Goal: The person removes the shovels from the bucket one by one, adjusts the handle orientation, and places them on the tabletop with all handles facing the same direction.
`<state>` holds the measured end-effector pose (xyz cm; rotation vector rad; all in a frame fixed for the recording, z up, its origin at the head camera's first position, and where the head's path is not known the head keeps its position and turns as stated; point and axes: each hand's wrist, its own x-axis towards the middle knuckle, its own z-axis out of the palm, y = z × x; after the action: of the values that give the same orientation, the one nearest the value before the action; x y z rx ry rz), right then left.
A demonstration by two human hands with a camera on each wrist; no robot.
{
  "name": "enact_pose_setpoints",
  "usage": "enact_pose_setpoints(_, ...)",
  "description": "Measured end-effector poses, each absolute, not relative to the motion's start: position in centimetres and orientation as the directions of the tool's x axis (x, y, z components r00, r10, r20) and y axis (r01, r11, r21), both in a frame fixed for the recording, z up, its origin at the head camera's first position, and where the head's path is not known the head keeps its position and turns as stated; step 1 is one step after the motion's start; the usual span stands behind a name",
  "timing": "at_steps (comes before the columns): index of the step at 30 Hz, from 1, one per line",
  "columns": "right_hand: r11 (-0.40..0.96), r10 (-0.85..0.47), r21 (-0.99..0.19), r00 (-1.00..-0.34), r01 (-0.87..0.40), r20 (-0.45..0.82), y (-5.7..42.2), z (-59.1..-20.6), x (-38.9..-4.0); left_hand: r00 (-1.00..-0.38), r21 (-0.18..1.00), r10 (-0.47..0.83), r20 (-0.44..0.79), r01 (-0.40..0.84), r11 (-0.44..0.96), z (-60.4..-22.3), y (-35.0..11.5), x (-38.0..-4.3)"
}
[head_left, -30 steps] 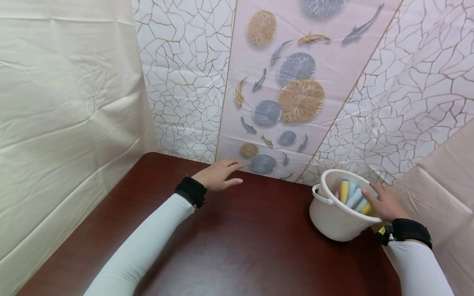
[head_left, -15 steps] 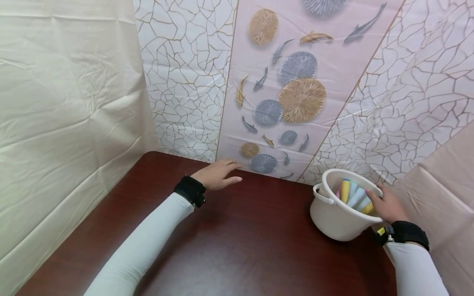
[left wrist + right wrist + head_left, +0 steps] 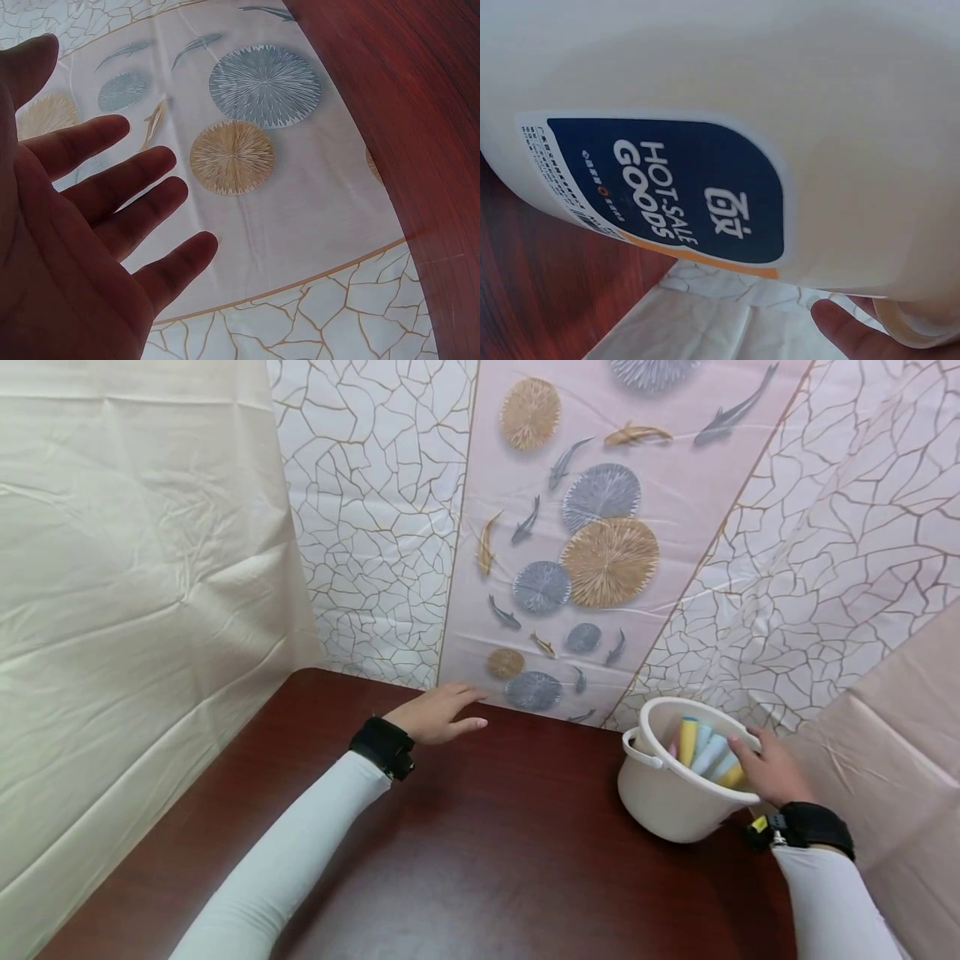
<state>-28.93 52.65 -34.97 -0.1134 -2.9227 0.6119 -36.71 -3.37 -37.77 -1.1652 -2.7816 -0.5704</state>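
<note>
On the right side of the table stands a cream plastic bucket (image 3: 663,806), tilted slightly in the head view. Several yellow, pale blue and pink stick-like pieces (image 3: 708,754) lie inside it; their kind is unclear. My right hand (image 3: 778,770) grips the bucket's right rim, thumb over the inner side. In the right wrist view, the bucket's wall with a dark blue label (image 3: 682,187) fills most of the picture, and a fingertip shows by the handle joint. My left hand (image 3: 435,714) hovers near the table's back edge, fingers spread and holding nothing.
The dark red-brown table (image 3: 480,860) runs up to a patterned cloth backdrop (image 3: 375,527) printed with fish and round leaves. Beige cloth (image 3: 135,610) hangs on the left, and pinkish cloth (image 3: 892,760) closes off the right side.
My right hand has come down from above the rim to grip it. The bucket has then shifted slightly left and away from me. My left hand has barely moved.
</note>
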Motion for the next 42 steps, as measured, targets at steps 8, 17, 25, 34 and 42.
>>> enact_pose_setpoints(8,0.910,0.108,-0.409,-0.990,0.061,0.092,50.8,-34.7,-29.9,-0.722,0.313,0.660,0.207,0.688,0.655,-38.2,-3.3,-37.1)
enact_pose_setpoints(17,0.907,0.063,-0.420,-0.987,-0.006,0.150,48.1,-34.8,-30.9,-0.713,0.289,0.671,0.202,0.698,0.655,-38.9,-2.2,-37.4)
enact_pose_setpoints(25,0.901,0.061,-0.432,-0.982,-0.021,0.176,44.6,-35.0,-32.0,-0.715,0.298,0.672,0.192,0.695,0.654,-38.9,-1.7,-37.4)
enact_pose_setpoints(34,0.872,0.027,-0.482,-0.977,-0.080,0.211,40.5,-35.4,-33.7,-0.692,0.305,0.679,0.245,0.720,0.624,-39.1,-1.2,-37.4)
enact_pose_setpoints(42,0.850,0.009,-0.514,-0.974,-0.111,0.226,37.3,-35.8,-34.0,-0.678,0.323,0.678,0.283,0.733,0.598,-39.6,-0.5,-37.3)
